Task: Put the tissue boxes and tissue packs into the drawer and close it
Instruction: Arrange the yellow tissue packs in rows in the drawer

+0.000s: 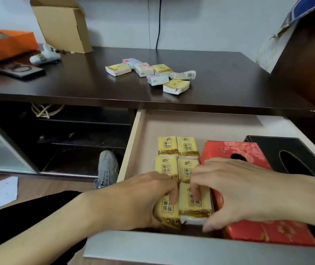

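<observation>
ok, both hands in the open drawer (131, 144): left hand (143, 199) and right hand (235, 188) each pinch a front-row yellow tissue pack (195, 204). red tissue box (235, 150) beside them; loose packs (152, 73) on the surface (76, 81).

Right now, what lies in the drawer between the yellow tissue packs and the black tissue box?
In the head view, the red floral tissue box lies between the yellow tissue packs and the black tissue box.
</observation>
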The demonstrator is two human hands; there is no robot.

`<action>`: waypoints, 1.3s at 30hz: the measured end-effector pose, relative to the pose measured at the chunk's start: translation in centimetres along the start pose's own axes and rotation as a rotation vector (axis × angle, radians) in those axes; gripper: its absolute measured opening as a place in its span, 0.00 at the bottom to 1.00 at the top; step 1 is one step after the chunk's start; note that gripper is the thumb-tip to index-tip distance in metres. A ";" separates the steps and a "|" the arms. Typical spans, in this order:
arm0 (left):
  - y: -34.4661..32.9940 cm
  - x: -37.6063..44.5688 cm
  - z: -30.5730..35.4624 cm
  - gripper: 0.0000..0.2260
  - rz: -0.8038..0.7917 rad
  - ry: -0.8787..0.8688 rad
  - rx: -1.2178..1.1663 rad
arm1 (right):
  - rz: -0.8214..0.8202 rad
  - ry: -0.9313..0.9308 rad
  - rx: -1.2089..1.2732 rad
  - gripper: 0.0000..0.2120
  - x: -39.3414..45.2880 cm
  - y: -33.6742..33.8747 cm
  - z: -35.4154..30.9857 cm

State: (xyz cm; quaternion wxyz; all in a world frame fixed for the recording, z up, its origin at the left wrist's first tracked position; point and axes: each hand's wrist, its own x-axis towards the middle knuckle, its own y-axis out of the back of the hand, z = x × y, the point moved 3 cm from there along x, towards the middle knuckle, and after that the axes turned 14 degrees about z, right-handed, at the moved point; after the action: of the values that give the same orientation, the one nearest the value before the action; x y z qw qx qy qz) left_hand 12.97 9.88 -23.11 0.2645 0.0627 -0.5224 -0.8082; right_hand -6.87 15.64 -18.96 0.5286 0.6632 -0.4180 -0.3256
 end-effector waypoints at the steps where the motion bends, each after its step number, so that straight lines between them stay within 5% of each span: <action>1: -0.1 0.4 0.1 0.20 0.003 -0.024 0.034 | -0.023 0.008 -0.005 0.27 0.3 0.1 0.0; 4: -0.3 0.4 -0.1 0.19 -0.028 0.025 0.043 | -0.096 0.030 -0.045 0.23 0.8 -0.4 -0.3; 8: 0.0 0.6 0.2 0.16 -0.045 0.059 0.051 | -0.164 0.067 -0.121 0.31 0.6 -0.2 -0.5; 13: 1.5 1.4 0.3 0.18 0.018 0.040 0.160 | 0.045 0.018 -0.144 0.28 1.7 1.2 0.2; 17: 1.6 2.7 -0.9 0.36 0.026 0.074 0.350 | -0.011 -0.029 -0.373 0.32 3.3 0.7 0.5; 23: 0.5 4.2 -1.6 0.29 -0.166 0.124 0.401 | -0.176 -0.029 -0.470 0.27 4.6 -0.7 -1.1; 39: 0.3 3.7 -1.3 0.28 -0.081 0.053 0.287 | -0.141 -0.068 -0.293 0.20 4.5 0.0 0.3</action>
State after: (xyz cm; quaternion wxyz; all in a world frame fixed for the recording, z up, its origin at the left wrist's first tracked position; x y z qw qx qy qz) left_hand 10.40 6.85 -22.74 0.2336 0.1424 -0.6224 -0.7333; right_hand -5.17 11.48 -18.99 0.5811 0.5953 -0.3362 -0.4415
